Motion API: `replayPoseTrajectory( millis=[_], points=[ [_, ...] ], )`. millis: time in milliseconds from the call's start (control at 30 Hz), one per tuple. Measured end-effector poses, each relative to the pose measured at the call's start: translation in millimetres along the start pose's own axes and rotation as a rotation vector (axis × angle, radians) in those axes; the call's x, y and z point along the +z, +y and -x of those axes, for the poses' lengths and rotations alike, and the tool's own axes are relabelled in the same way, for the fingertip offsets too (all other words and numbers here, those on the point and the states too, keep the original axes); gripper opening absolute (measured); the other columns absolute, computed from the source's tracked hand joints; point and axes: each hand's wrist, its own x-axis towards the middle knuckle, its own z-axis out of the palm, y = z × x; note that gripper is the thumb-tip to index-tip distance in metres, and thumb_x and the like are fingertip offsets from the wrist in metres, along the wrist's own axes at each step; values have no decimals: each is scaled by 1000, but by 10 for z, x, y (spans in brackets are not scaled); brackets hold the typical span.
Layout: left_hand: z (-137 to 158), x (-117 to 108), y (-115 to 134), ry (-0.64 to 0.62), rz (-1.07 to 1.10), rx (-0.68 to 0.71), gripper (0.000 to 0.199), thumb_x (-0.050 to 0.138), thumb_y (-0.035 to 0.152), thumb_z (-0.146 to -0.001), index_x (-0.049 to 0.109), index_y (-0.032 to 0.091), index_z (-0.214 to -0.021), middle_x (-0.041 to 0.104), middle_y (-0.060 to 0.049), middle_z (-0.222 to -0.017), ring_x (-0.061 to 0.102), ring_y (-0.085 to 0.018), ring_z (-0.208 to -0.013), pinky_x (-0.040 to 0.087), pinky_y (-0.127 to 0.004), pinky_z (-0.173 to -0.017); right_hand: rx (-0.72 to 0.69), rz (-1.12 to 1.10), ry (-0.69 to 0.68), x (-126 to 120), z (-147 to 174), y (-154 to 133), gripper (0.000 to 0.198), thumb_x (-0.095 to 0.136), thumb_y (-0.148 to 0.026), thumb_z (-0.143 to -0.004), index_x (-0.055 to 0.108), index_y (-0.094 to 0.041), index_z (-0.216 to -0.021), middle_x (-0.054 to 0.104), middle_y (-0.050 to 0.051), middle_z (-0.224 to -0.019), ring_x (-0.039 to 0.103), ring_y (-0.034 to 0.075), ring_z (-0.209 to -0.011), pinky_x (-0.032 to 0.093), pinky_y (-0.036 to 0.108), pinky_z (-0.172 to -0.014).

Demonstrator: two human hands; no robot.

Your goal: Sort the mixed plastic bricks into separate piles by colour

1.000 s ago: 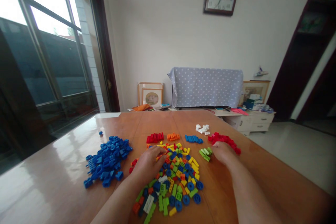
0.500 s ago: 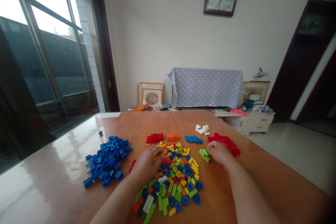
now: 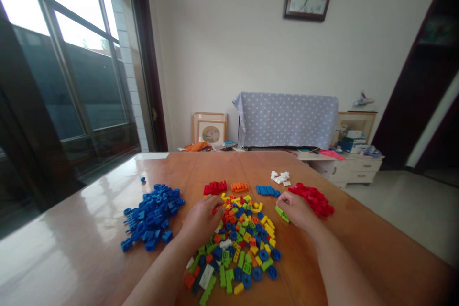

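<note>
My left hand [image 3: 203, 216] reaches over the near-left part of a mixed pile of toy bricks [image 3: 247, 244]. Its fingers are curved, with thumb and forefinger apart, and a red brick [image 3: 216, 209] shows between or just beneath them. To the right of the pile, my right hand [image 3: 297, 209] is closed, fingertips pressed together beside a short row of light green bricks [image 3: 282, 213]. Whatever those fingertips hold is hidden. Red bricks [image 3: 311, 199] lie heaped just beyond that hand.
Blue bricks [image 3: 154, 217] form a large heap on the left of the wooden table [image 3: 89, 229]. Along the far side lie rows of red bricks [image 3: 215, 187], orange bricks [image 3: 239, 186] and blue bricks [image 3: 267, 191], plus several white bricks [image 3: 280, 178]. A cloth-covered object [image 3: 287, 119] stands behind.
My right hand has shifted slightly left and now covers part of the green bricks. My left hand stays at the pile, its thumb and forefinger now around a red brick's place. The view has turned slightly left.
</note>
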Motion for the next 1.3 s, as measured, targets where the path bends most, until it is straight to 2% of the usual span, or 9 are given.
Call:
replayPoseTrajectory(
  millis=[133, 267, 467, 600, 700, 833, 1100, 1200, 1300],
  points=[
    [-4, -38, -47, 24, -29, -64, 19, 52, 29, -95, 68, 23, -102, 71, -5, -102, 65, -21, -97, 44, -26, -77, -153, -72, -94, 179, 100, -240, 18, 57, -36, -84, 63, -20, -77, 61, -3, -65, 53, 14, -62, 35, 22, -55],
    [3, -4, -85, 34, -48, -70, 19, 53, 26, -94, 67, 23, -105, 71, -6, -104, 65, -22, -99, 44, -26, -79, -267, -46, -133, 292, 205, -411, 15, 56, -31, -86, 66, -20, -81, 65, 0, -75, 58, 16, -70, 39, 23, -60],
    [8, 79, -127, 20, -94, -40, 19, 53, 25, -92, 67, 23, -104, 70, -8, -109, 64, -24, -103, 45, -30, -85, -373, 172, -80, 294, 183, -552, 28, 53, -30, -90, 72, -24, -111, 68, 7, -108, 61, 23, -101, 47, 34, -89],
    [16, 141, -164, -19, -121, -23, 25, 53, 28, -93, 68, 23, -113, 68, -10, -114, 62, -26, -109, 45, -34, -93, -421, 294, -101, 364, 152, -588, 41, 48, -32, -95, 65, -24, -132, 62, 11, -133, 52, 28, -125, 38, 44, -107],
    [19, 173, -183, -50, -137, -4, 25, 54, 27, -92, 68, 24, -112, 68, -10, -112, 61, -26, -108, 44, -35, -93, -431, 325, -162, 421, 167, -599, 41, 50, -29, -94, 66, -27, -132, 57, 10, -143, 44, 29, -135, 32, 48, -112],
    [22, 172, -192, -100, -157, -10, 18, 55, 26, -90, 69, 24, -102, 68, -8, -103, 62, -25, -99, 45, -34, -86, -445, 303, -184, 419, 203, -629, 34, 56, -25, -88, 72, -28, -118, 60, 8, -138, 46, 29, -133, 33, 46, -111],
    [32, 87, -105, -99, -180, -21, 19, 54, 31, -93, 70, 24, -99, 68, -8, -100, 63, -25, -97, 46, -33, -83, -446, 180, -169, 349, 237, -710, 13, 60, -26, -84, 70, -24, -92, 71, 4, -103, 58, 24, -104, 43, 36, -93],
    [63, 42, 4, -125, -110, 38, 27, 57, 41, -93, 70, 26, -111, 69, -8, -111, 62, -26, -106, 46, -35, -91, -433, 116, -169, 338, 290, -769, 8, 60, -26, -84, 68, -23, -85, 70, 2, -92, 60, 23, -95, 44, 33, -86],
    [115, 17, 98, -212, -39, 125, 54, 71, 57, -81, 67, 29, -126, 66, -8, -125, 57, -31, -118, 44, -40, -101, -454, 100, -241, 321, 368, -826, 8, 62, -28, -85, 69, -24, -87, 70, 3, -92, 61, 22, -93, 46, 32, -84]
  ],
)
